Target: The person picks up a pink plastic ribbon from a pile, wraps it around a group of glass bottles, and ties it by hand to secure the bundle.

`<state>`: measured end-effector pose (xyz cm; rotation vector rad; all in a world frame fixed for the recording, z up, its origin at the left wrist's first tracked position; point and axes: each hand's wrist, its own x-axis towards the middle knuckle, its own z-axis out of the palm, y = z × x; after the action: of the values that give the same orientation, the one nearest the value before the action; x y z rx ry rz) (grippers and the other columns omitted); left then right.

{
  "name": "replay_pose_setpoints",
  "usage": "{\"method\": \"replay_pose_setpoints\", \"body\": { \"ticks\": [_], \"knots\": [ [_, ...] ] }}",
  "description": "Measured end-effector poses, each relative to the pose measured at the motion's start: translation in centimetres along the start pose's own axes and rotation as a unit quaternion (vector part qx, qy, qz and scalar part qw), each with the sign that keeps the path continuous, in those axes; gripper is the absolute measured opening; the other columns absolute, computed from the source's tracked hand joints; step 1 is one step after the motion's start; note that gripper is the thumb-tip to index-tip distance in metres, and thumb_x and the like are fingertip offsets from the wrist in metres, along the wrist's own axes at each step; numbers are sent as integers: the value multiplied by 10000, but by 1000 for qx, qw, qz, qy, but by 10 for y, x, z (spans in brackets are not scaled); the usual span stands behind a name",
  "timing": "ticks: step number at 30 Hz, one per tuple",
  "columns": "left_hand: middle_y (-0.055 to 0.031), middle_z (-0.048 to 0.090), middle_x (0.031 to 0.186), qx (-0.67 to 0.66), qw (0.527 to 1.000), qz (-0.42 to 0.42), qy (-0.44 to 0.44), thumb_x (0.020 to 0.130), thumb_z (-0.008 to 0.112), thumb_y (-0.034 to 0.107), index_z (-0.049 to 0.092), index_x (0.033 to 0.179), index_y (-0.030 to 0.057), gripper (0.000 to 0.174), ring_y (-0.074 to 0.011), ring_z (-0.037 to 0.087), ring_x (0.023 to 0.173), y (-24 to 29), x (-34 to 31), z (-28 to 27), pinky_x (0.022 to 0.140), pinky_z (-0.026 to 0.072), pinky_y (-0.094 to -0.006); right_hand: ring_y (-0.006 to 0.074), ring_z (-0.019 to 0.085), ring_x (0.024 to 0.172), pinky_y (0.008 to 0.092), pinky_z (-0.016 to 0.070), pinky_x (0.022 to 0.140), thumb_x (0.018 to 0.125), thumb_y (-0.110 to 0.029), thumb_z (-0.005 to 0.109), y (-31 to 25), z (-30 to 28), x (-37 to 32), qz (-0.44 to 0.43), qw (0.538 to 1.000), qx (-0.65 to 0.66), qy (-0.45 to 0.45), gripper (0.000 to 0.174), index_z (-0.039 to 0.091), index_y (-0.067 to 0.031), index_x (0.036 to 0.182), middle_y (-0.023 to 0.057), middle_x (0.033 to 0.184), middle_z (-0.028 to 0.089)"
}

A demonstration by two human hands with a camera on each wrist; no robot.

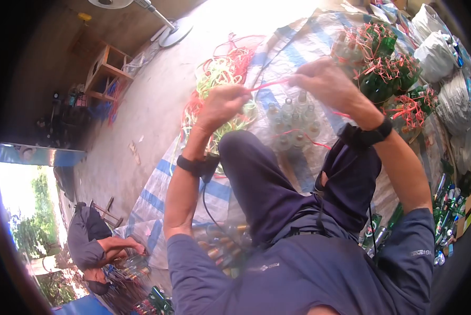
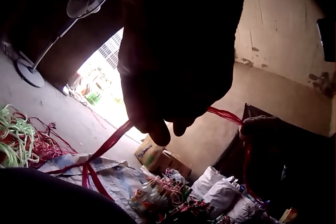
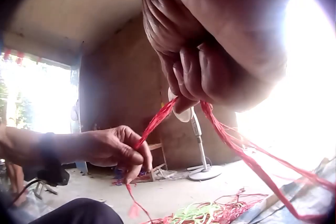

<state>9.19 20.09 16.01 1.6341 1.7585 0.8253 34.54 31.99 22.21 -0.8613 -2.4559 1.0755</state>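
A length of red plastic twine (image 1: 269,84) stretches between the two raised hands in the head view. My left hand (image 1: 224,106) grips one part of it with curled fingers, and a loose end hangs below that hand in the right wrist view. The right hand (image 1: 327,86) holds the twine in curled fingers; its other strands (image 3: 252,163) trail downward from the fist. Beneath the hands, a cluster of clear glass bottles (image 1: 293,123) stands between the knees. Another red strand (image 1: 314,140) lies across these bottles.
Tangled red and green twine (image 1: 222,71) lies on the striped sheet (image 1: 157,199). Green bottles tied with red twine (image 1: 388,71) stand at right, near white sacks (image 1: 435,55). More bottles (image 1: 443,215) lie lower right. A second person (image 1: 91,239) crouches at left. A fan (image 1: 175,34) stands behind.
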Motion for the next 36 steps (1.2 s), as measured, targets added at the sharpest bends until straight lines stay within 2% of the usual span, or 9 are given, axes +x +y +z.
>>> {"method": "replay_pose_setpoints", "body": {
  "ticks": [2, 4, 5, 11, 14, 20, 28, 30, 36],
  "knots": [
    [-44, 669, 779, -131, 988, -71, 36, 906, 635, 152, 680, 1014, -48, 231, -100, 625, 645, -47, -10, -20, 582, 496, -252, 171, 594, 648, 327, 461, 614, 845, -255, 616, 11, -22, -7, 14, 997, 11, 73, 286, 728, 4, 889, 143, 691, 656],
    [-69, 681, 835, -113, 991, -71, 32, 893, 639, 125, 660, 1042, -69, 246, -112, 639, 670, -77, -18, -35, 598, 512, -254, 89, 499, 576, 257, 396, 531, 887, -223, 624, 25, -33, -12, -46, 991, -15, 128, 261, 712, 19, 845, -4, 611, 557],
    [-77, 688, 852, -130, 988, -77, 34, 885, 641, 113, 662, 1045, -67, 242, -112, 637, 675, -94, -23, -39, 604, 514, -255, 89, 499, 576, 257, 396, 531, 887, -223, 624, 31, -39, -13, -48, 991, -13, 126, 261, 712, 19, 845, -4, 611, 557],
    [-73, 703, 890, -140, 980, -118, 76, 847, 663, 102, 686, 1028, -57, 242, -105, 610, 675, -123, -57, -67, 663, 507, -250, -16, 349, 491, 182, 259, 430, 939, -250, 608, 66, -78, -25, 99, 967, 74, 224, 231, 712, -46, 904, -106, 616, 469],
    [-58, 701, 867, -116, 978, -139, 106, 846, 666, 117, 692, 1017, -51, 240, -98, 602, 688, -145, -72, -82, 678, 504, -246, 10, 409, 507, 202, 299, 452, 909, -224, 624, 78, -92, -35, 141, 951, 134, 240, 235, 720, -11, 884, -78, 589, 489],
    [-79, 717, 817, 11, 977, -145, 154, 833, 658, 110, 704, 979, -27, 205, -111, 639, 738, -173, -92, -85, 684, 508, -287, -2, 346, 472, 194, 228, 425, 926, -228, 619, 102, -99, -49, 161, 951, 111, 238, 221, 712, -29, 897, -99, 582, 459],
    [-18, 647, 654, 104, 926, -213, 293, 872, 625, 186, 723, 855, 6, 205, -75, 550, 583, -183, -102, -105, 560, 443, -248, -7, 336, 489, 195, 224, 437, 931, -210, 616, 94, -107, -63, 159, 938, 136, 275, 197, 716, -48, 881, -106, 609, 472],
    [-20, 621, 647, -119, 885, -110, 437, 890, 603, 189, 704, 848, 14, 206, -107, 555, 558, -184, -103, -115, 565, 465, -270, -8, 336, 495, 196, 226, 442, 931, -211, 617, 111, -107, -63, 160, 937, 134, 279, 199, 716, -47, 880, -110, 611, 468],
    [8, 565, 612, -192, 887, -192, 372, 897, 616, 169, 670, 970, 24, 171, -100, 551, 520, -200, -133, -135, 531, 483, -239, -2, 360, 525, 195, 251, 470, 925, -203, 625, 182, -131, -73, 158, 915, 166, 331, 188, 727, -44, 925, -103, 637, 493]
  ]
}}
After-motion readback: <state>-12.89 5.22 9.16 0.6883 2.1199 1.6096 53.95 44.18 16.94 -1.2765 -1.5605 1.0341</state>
